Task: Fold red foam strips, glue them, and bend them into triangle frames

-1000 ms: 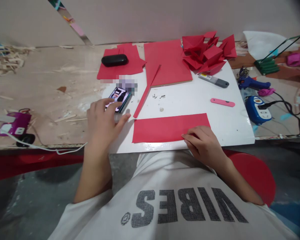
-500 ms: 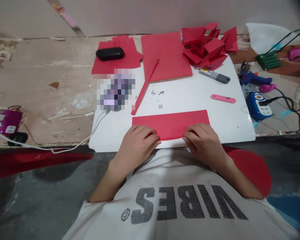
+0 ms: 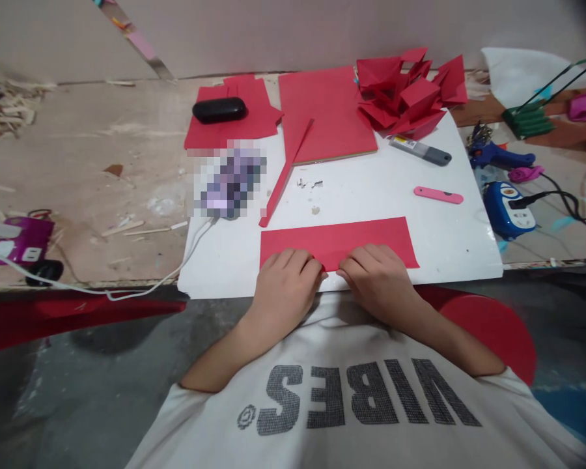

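Observation:
A red paper sheet (image 3: pixel 336 238), wide and short, lies near the front edge of the white board (image 3: pixel 366 189). My left hand (image 3: pixel 290 280) pinches its near edge left of the middle, fingers curled over the paper. Close beside it, my right hand (image 3: pixel 374 277) grips the same edge right of the middle. The thumbs are low at the near edge, partly hidden. Beyond the sheet, a narrow red paper strip (image 3: pixel 286 176) lies slanted, its far end on a larger stack of red paper (image 3: pixel 327 111).
Cut red pieces (image 3: pixel 407 94) are heaped at the back right, by a grey utility knife (image 3: pixel 420 150) and a pink cutter (image 3: pixel 438 195). A black case (image 3: pixel 219 110) rests on red paper. A blue glue gun (image 3: pixel 501 156) and a blue power socket (image 3: pixel 508 212) stand right; a white cable (image 3: pixel 141 291) runs left.
Both hands have slid inward along the sheet's near edge and are now closer together. More of the sheet's right end shows. The whole view has shifted slightly.

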### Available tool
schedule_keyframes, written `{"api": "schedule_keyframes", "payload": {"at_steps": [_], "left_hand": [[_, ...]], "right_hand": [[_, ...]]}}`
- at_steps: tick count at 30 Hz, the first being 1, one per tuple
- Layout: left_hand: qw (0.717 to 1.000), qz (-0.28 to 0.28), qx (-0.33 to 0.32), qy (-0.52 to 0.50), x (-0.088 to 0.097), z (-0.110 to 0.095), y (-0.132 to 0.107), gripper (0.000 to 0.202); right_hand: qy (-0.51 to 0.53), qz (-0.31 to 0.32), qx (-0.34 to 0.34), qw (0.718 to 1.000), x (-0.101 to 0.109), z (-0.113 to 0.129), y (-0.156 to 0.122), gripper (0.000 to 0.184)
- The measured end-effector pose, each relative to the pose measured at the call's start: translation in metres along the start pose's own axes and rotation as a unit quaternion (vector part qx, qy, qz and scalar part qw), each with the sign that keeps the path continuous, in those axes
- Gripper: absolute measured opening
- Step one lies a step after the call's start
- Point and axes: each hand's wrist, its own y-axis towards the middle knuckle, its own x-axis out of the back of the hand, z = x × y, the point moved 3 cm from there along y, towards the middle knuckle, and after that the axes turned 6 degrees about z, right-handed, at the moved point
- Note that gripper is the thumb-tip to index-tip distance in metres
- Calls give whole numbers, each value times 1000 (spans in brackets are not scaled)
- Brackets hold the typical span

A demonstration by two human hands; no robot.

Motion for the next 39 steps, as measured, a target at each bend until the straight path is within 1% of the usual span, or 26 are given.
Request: {"api": "schedule_keyframes", "payload": {"at_steps": [3, 7, 12, 17, 22, 28, 30, 32, 35, 36, 38, 39], "left_hand": [[1000, 16, 13, -9, -2, -1, 2, 20], [997, 55, 43, -16, -8, 2, 4, 26], [994, 84, 75, -17, -10, 7, 4, 25], [993, 90, 81, -11, -5, 12, 3, 23], [991, 90, 95, -3, -2, 19, 0, 23], [989, 101, 108, -26, 2, 23, -5, 24], [987, 106, 115, -37, 4, 28, -7, 24], [984, 114, 121, -54, 8, 39, -6, 26], [980, 109, 130, -102, 22, 72, 2, 31], [979, 84, 150, -106, 29, 88, 6, 32], [973, 2, 226, -50, 43, 122, 14, 40], [969, 7, 245, -31, 46, 138, 18, 50]], "right_hand": [[-5, -4, -15, 1000, -1, 0, 1, 31], [-14, -3, -35, 999, -5, -3, 0, 38], [-23, -7, -49, 998, -7, -5, 0, 41], [-16, -19, -60, 998, -4, -9, 0, 41], [3, -26, -85, 996, -5, -17, -3, 38], [7, -35, -91, 995, -2, -24, -6, 38], [13, -34, -95, 995, -1, -26, -8, 36], [18, -27, -99, 995, 0, -28, -8, 35], [20, -22, -96, 995, 1, -30, -9, 37], [18, -21, -92, 995, 1, -31, -9, 37], [15, -20, -84, 996, 2, -31, -9, 38], [14, -21, -81, 996, 2, -31, -9, 38]]}}
